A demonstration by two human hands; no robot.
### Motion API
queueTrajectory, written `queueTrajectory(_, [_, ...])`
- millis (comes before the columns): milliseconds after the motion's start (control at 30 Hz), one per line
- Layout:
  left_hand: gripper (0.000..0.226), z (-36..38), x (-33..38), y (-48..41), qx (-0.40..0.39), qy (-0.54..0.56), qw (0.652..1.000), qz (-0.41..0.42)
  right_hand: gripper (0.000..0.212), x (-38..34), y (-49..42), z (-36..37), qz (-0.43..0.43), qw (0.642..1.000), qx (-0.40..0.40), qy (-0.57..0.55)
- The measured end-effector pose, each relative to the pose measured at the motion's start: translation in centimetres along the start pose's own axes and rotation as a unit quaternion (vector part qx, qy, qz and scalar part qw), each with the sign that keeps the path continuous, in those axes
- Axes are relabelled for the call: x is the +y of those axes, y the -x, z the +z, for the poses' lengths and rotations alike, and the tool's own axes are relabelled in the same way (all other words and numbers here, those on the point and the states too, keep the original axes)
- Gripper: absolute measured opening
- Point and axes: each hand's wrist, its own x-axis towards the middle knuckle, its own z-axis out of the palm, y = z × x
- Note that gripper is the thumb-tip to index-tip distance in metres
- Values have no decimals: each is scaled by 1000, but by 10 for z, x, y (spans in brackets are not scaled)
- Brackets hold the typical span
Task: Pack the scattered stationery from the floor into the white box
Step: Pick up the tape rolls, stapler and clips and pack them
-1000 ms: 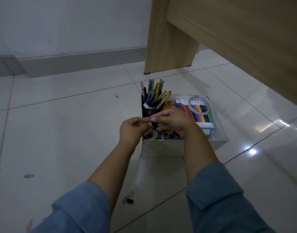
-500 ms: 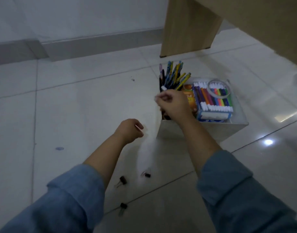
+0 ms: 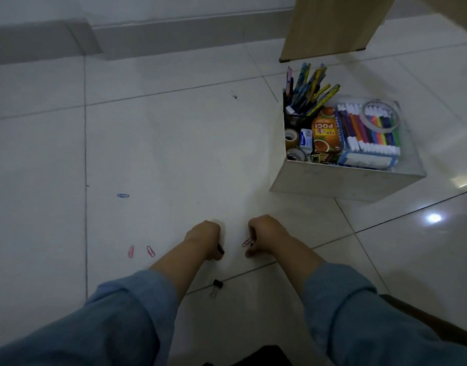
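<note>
The white box [image 3: 332, 182] stands on the floor at the right. It holds a cup of pens [image 3: 306, 88], a marker set [image 3: 367, 130], a tape ring [image 3: 381, 114] and an orange carton [image 3: 324, 133]. Both my hands are down on the tiles in front of me. My left hand [image 3: 204, 237] curls its fingers around a black binder clip [image 3: 220, 250]. My right hand [image 3: 265, 233] pinches a pink paper clip [image 3: 247, 243] lying on the floor. Whatever else is under either hand is hidden.
Loose on the tiles are a blue paper clip [image 3: 123, 195], two pink paper clips [image 3: 131, 251] [image 3: 151, 251] and another black binder clip [image 3: 217, 286] between my forearms. A wooden furniture leg [image 3: 330, 25] stands behind the box. A grey skirting [image 3: 174, 35] runs along the wall.
Both hands left the box and dropped to the floor near me. The view swung left and down, so the box now sits at the right. The fingers have closed on clips.
</note>
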Motion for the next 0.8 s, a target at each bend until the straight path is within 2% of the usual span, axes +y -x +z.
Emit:
queueTrajectory(67, [44,-4,0,2,-12,-2,1000,29,27,1,-2,-4,2,1000,3,-5])
queueTrajectory(133, [36,-9,1,8,-40,6,995,96,25,3,-4,-11,6,1000,3,-28])
queueTrajectory(233, [34,-9,2,22,-95,-23,975,201,5,9,-6,-24,11,994,22,-108])
queueTrajectory(300, [32,-2,3,29,-114,-95,957,250,21,10,-10,-31,15,980,31,-195])
queueTrajectory(367, [25,10,3,33,-118,-141,943,278,21,9,-14,-34,6,968,20,-249])
queueTrajectory(467, [31,26,-3,35,-97,-127,945,286,8,1,-19,-36,-13,951,16,-308])
queueTrajectory(633, [30,35,-10,28,-37,-89,953,287,18,-8,-24,-36,-40,921,-7,-388])
queueTrajectory(800, [44,32,-12,15,24,-84,960,267,23,-7,-30,-41,-45,882,1,-470])
